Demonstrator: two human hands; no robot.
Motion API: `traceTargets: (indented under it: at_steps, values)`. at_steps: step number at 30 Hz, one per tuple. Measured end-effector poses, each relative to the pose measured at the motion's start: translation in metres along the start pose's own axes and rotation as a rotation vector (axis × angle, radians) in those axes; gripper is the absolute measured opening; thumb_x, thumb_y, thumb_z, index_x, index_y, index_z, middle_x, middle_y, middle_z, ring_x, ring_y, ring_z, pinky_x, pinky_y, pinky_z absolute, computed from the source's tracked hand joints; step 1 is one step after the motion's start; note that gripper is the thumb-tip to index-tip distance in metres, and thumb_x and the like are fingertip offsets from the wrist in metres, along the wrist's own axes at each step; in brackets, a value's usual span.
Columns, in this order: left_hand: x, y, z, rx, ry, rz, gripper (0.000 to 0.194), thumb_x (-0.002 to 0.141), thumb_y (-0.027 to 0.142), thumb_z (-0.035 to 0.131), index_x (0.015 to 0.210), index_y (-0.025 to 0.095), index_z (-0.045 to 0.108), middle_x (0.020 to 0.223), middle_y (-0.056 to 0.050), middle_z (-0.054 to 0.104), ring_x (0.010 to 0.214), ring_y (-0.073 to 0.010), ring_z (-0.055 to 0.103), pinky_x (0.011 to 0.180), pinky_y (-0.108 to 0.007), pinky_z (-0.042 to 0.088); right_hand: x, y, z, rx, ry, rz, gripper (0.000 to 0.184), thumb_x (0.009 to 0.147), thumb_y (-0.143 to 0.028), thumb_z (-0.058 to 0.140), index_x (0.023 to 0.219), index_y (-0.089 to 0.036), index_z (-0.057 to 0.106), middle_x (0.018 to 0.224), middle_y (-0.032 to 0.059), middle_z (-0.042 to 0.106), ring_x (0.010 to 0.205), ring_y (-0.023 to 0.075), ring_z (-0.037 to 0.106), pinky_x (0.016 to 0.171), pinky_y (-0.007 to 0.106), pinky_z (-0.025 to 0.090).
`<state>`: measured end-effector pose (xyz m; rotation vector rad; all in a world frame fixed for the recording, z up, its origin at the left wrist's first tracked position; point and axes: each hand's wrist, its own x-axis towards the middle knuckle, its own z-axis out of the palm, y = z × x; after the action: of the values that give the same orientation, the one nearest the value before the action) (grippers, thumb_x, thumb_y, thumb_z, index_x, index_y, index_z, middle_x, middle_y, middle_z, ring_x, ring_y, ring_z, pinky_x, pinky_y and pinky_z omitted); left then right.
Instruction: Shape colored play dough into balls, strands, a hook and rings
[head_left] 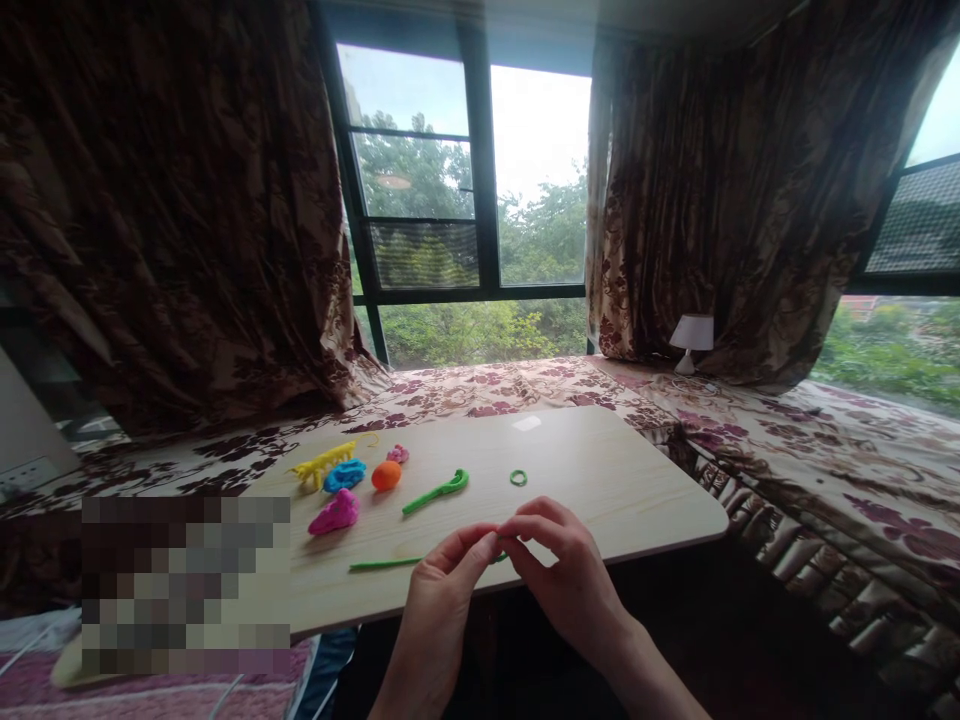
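My left hand point(448, 575) and my right hand point(562, 555) meet at the table's front edge, fingertips pinched together. Whatever sits between the fingertips is too small or hidden to make out. A thin green clay strip point(382, 565) runs along the table and passes behind my left hand; a bit of green shows just below the fingertips. Beyond the hands lies a thicker green clay piece point(435, 492) with a looped end. To its right is a small green clay ring point(518, 478), apart from both hands.
On the pale table point(600, 500), at the left, are an orange clay ball point(386, 476), a magenta lump point(334, 512), a blue piece point(345, 476), a yellow spiky piece point(324, 463) and a small pink lump point(398, 454). A white lamp point(692, 335) stands behind, near the curtains.
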<state>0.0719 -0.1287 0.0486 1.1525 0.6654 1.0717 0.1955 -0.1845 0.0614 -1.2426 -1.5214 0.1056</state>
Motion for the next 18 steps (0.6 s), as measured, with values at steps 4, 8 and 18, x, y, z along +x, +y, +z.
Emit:
traceTargets:
  at_steps: [4, 8, 18]
  values:
    - [0.0002, 0.0012, -0.0018, -0.051, 0.001, -0.013, 0.017, 0.065, 0.026, 0.067, 0.079, 0.016, 0.065, 0.077, -0.002, 0.065, 0.079, -0.0146, 0.057, 0.079, -0.026, 0.041, 0.0003, 0.0001, -0.0024, 0.002, -0.022, -0.007, 0.015, 0.078, -0.018, 0.055, 0.088, -0.026, 0.064, 0.081, 0.0009, 0.057, 0.078, 0.0149, 0.051, 0.074, 0.029, 0.04]
    - [-0.0021, 0.0037, -0.002, -0.024, -0.03, -0.025, 0.017, 0.067, 0.027, 0.065, 0.079, 0.015, 0.064, 0.078, -0.003, 0.065, 0.08, -0.0154, 0.057, 0.079, -0.026, 0.04, 0.0001, -0.0017, -0.0045, 0.031, -0.033, -0.018, 0.01, 0.079, -0.019, 0.055, 0.082, -0.023, 0.063, 0.08, 0.0014, 0.055, 0.078, 0.0149, 0.051, 0.073, 0.029, 0.04]
    - [-0.0026, 0.0046, -0.0033, 0.207, -0.06, 0.006, 0.024, 0.072, 0.033, 0.06, 0.086, 0.015, 0.066, 0.079, -0.004, 0.065, 0.081, -0.0164, 0.055, 0.08, -0.027, 0.038, -0.0004, -0.0001, -0.0034, 0.091, -0.026, -0.005, 0.015, 0.084, -0.021, 0.046, 0.077, -0.019, 0.059, 0.08, 0.0026, 0.055, 0.078, 0.0145, 0.051, 0.072, 0.027, 0.041]
